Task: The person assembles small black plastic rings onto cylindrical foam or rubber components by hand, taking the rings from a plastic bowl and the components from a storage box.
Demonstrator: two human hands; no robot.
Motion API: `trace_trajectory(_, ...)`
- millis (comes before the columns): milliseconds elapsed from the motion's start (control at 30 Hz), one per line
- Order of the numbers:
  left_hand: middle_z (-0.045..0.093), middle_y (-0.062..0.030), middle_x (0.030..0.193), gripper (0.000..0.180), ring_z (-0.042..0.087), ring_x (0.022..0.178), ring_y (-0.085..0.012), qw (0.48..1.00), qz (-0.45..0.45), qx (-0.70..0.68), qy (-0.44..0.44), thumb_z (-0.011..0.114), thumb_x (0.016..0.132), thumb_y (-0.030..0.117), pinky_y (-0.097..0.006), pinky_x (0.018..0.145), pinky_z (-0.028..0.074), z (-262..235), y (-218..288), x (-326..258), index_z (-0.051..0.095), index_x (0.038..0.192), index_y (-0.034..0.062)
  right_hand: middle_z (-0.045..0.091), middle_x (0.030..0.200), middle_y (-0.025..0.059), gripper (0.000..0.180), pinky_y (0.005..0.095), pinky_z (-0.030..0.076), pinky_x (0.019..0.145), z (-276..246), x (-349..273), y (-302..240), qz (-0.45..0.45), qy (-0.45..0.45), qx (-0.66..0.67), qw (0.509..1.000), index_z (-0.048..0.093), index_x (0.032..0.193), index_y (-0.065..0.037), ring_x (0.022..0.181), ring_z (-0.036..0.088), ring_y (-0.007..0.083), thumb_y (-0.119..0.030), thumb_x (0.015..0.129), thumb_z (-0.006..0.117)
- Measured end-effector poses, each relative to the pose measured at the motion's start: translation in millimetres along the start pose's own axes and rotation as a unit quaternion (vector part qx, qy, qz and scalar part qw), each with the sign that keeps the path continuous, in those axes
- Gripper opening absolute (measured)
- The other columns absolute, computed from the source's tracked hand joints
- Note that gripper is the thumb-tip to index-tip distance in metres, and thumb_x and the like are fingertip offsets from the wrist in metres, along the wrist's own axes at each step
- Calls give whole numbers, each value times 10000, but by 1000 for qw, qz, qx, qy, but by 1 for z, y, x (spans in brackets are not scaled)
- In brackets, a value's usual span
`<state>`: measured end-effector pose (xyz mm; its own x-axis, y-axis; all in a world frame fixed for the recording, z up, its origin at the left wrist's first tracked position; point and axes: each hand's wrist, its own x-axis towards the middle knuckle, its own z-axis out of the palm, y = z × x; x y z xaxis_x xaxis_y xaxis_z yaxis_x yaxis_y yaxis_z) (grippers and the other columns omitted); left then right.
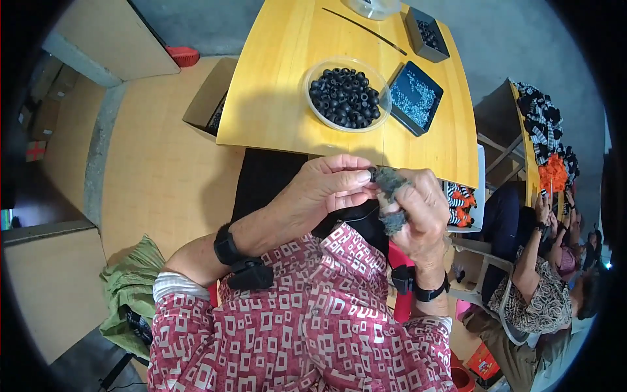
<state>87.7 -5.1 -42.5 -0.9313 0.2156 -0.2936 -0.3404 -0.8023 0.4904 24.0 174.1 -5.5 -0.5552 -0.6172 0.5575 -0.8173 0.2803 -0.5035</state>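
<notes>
My right hand is closed round a small fuzzy grey-green piece, held just off the near edge of the table. More of the same grey fuzz shows below its fingers. With thumb and forefinger together, my left hand meets the tip of the fuzzy piece, where a small dark bit shows. Its other fingers are curled beneath. Beyond the hands stands a clear round bowl full of black bead-like parts.
On the yellow table are a black tray of pale blue bits, a dark box of small black parts and a thin dark rod. A white bin holds striped orange pieces. Another person works at the right.
</notes>
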Motion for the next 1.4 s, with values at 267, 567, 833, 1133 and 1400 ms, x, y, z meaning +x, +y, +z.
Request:
trace_trajectory(267, 630, -88, 1054, 234, 638, 959, -153, 1000, 7, 4, 9, 601, 902, 67, -260, 866, 535, 0, 9, -5, 582, 1126, 0, 601, 837, 131, 182, 374, 443, 650, 1, 4, -6, -82, -36, -93, 992, 588, 740, -14, 733, 574, 268, -58, 580, 663)
trace_trajectory(567, 644, -98, 1036, 242, 654, 951, -167, 998, 14, 49, 37, 607, 899, 73, -248, 854, 537, 0, 14, -5, 580, 1129, 2, 616, 863, 150, 194, 370, 454, 640, 4, 8, 1, -12, 6, -4, 1000, 612, 808, 13, 743, 576, 294, -55, 636, 668)
trace_trajectory(833, 634, -72, 1013, 225, 649, 936, -153, 999, -4, 5, 33, 603, 898, 66, -242, 820, 542, -1, 13, -6, 584, 1118, 19, 616, 896, 142, 205, 382, 451, 668, 2, 13, 1, -68, -48, -39, 996, 617, 784, -7, 765, 591, 288, -123, 635, 697)
trace_trajectory(1133, 667, -118, 990, 183, 674, 921, -199, 1000, -22, -8, 17, 591, 896, 57, -254, 822, 548, -3, 19, -8, 590, 1073, 10, 562, 761, 114, 142, 297, 443, 611, -18, 58, 26, 96, 8, 0, 995, 631, 898, 43, 661, 548, 206, 7, 761, 641)
trace_trajectory(1400, 663, -117, 977, 178, 677, 912, -206, 1000, -25, 1, -10, 603, 883, 46, -250, 804, 554, -5, 18, -8, 592, 1056, 3, 602, 799, 122, 153, 300, 467, 659, 5, 102, 64, 148, -134, 89, 976, 627, 935, 30, 711, 596, 198, -19, 790, 626)
